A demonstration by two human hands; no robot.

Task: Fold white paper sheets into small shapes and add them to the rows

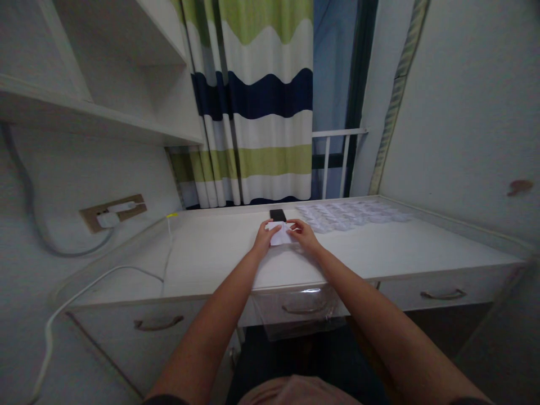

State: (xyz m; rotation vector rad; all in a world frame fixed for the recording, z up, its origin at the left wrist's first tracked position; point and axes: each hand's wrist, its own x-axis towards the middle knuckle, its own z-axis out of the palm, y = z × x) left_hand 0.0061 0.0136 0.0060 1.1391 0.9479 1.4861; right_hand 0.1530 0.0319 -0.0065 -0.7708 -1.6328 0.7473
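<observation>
Over the middle of the white desk (202, 247), a small white piece of paper (281, 235) is between my two hands. My left hand (264, 236) grips its left side, with the thumb lying over the front. At the right side, my right hand (304, 233) pinches the paper between thumb and fingers. Just behind the paper lies a black phone-like rectangle (277, 215), its lower part hidden. To the right at the back, several small white paper or plastic pieces (350, 215) are laid out in rows.
A clear plastic sheet (291, 315) hangs over the desk's front edge, in front of the middle drawer. A white cable (105, 274) runs across the left side. Plugs sit in a wall socket (112, 214). Shelves (126, 107) overhang at left; a striped curtain (270, 135) hangs behind.
</observation>
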